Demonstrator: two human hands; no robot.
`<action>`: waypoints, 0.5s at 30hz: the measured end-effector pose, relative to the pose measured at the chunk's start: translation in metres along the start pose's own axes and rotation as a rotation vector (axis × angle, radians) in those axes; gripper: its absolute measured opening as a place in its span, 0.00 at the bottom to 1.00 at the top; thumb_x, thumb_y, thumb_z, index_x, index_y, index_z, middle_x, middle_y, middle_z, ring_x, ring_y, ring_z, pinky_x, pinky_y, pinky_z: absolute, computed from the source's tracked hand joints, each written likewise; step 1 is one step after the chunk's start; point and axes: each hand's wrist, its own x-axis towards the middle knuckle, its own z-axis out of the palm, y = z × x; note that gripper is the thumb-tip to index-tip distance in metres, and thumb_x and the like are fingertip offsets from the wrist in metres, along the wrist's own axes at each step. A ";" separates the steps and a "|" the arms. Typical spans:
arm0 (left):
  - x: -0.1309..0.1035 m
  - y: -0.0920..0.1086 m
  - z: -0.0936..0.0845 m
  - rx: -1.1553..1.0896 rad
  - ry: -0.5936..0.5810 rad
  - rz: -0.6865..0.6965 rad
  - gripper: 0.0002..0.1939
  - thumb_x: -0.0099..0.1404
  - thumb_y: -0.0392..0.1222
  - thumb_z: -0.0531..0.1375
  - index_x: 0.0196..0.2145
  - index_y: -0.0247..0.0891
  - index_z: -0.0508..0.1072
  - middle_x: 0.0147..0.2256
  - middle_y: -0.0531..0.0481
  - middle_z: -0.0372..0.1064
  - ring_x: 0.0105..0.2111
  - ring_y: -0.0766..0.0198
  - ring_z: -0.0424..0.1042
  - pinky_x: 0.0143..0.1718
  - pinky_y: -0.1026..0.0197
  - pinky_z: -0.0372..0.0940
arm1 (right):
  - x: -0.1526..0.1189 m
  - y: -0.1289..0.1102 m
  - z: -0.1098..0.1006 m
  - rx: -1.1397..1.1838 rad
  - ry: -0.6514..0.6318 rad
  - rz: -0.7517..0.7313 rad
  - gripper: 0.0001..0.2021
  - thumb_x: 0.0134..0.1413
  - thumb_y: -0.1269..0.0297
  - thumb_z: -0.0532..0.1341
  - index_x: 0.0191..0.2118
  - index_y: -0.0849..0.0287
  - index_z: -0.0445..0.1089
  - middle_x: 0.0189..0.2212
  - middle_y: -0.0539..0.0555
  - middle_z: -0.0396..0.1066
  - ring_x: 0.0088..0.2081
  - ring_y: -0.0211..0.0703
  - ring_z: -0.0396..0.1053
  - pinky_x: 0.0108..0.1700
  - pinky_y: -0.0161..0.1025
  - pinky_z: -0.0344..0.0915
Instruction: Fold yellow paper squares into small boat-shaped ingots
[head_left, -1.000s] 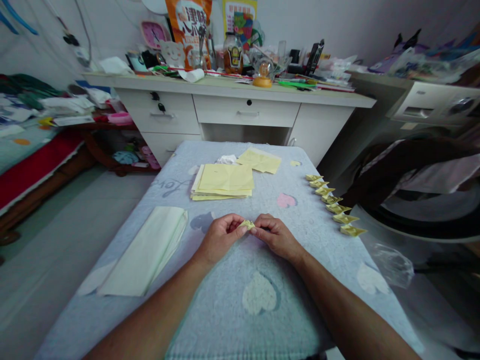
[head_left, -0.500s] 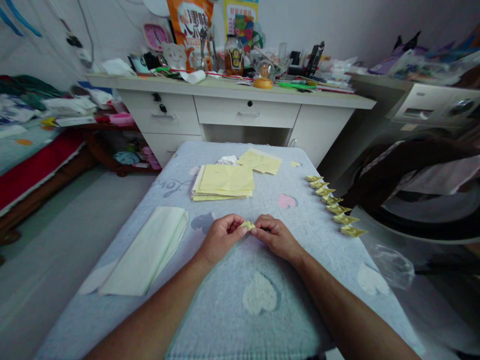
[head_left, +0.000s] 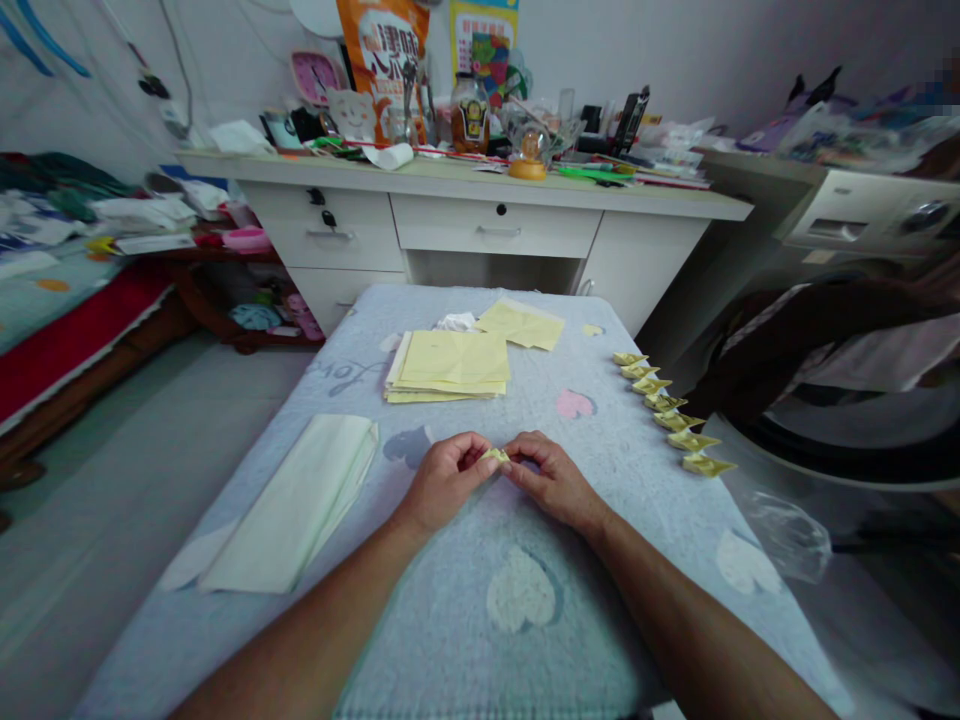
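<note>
Between my two hands, over the middle of the cloth-covered table [head_left: 420, 640], is a small folded piece of yellow paper [head_left: 496, 455]. My left hand [head_left: 448, 478] pinches its left side between thumb and fingers. On its right side my right hand [head_left: 553, 480] pinches it too, thumb below the curled fingers. Beyond the hands lie a stack of yellow paper sheets [head_left: 453, 360] and some loose yellow sheets [head_left: 523, 324]. Several small folded yellow paper shapes [head_left: 708, 466] stand in a row along the right edge.
A folded pale cloth or paper [head_left: 296, 505] lies on the left. Crumpled white tissue [head_left: 456, 322] sits behind the stack. Past the table's far edge stands a white cluttered desk [head_left: 495, 185]; a washing machine [head_left: 862, 215] is at the right.
Both hands keep hold of the small yellow paper at nearly the same spot. The right hand's fingers have shifted slightly left, closer to the left hand's fingers.
</note>
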 end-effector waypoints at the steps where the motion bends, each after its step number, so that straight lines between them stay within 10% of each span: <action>1: 0.000 -0.001 0.000 0.001 -0.003 0.003 0.12 0.60 0.48 0.60 0.29 0.35 0.70 0.24 0.56 0.60 0.25 0.70 0.58 0.28 0.67 0.55 | 0.000 0.000 0.000 -0.002 0.009 0.002 0.15 0.58 0.50 0.58 0.34 0.56 0.73 0.29 0.51 0.70 0.36 0.41 0.65 0.42 0.40 0.58; 15: 0.001 -0.008 0.002 0.039 -0.025 0.019 0.12 0.62 0.47 0.59 0.33 0.34 0.72 0.27 0.52 0.67 0.29 0.67 0.65 0.31 0.65 0.59 | 0.000 -0.003 0.001 -0.041 -0.023 -0.081 0.16 0.61 0.51 0.56 0.30 0.57 0.71 0.26 0.50 0.70 0.33 0.39 0.65 0.42 0.40 0.57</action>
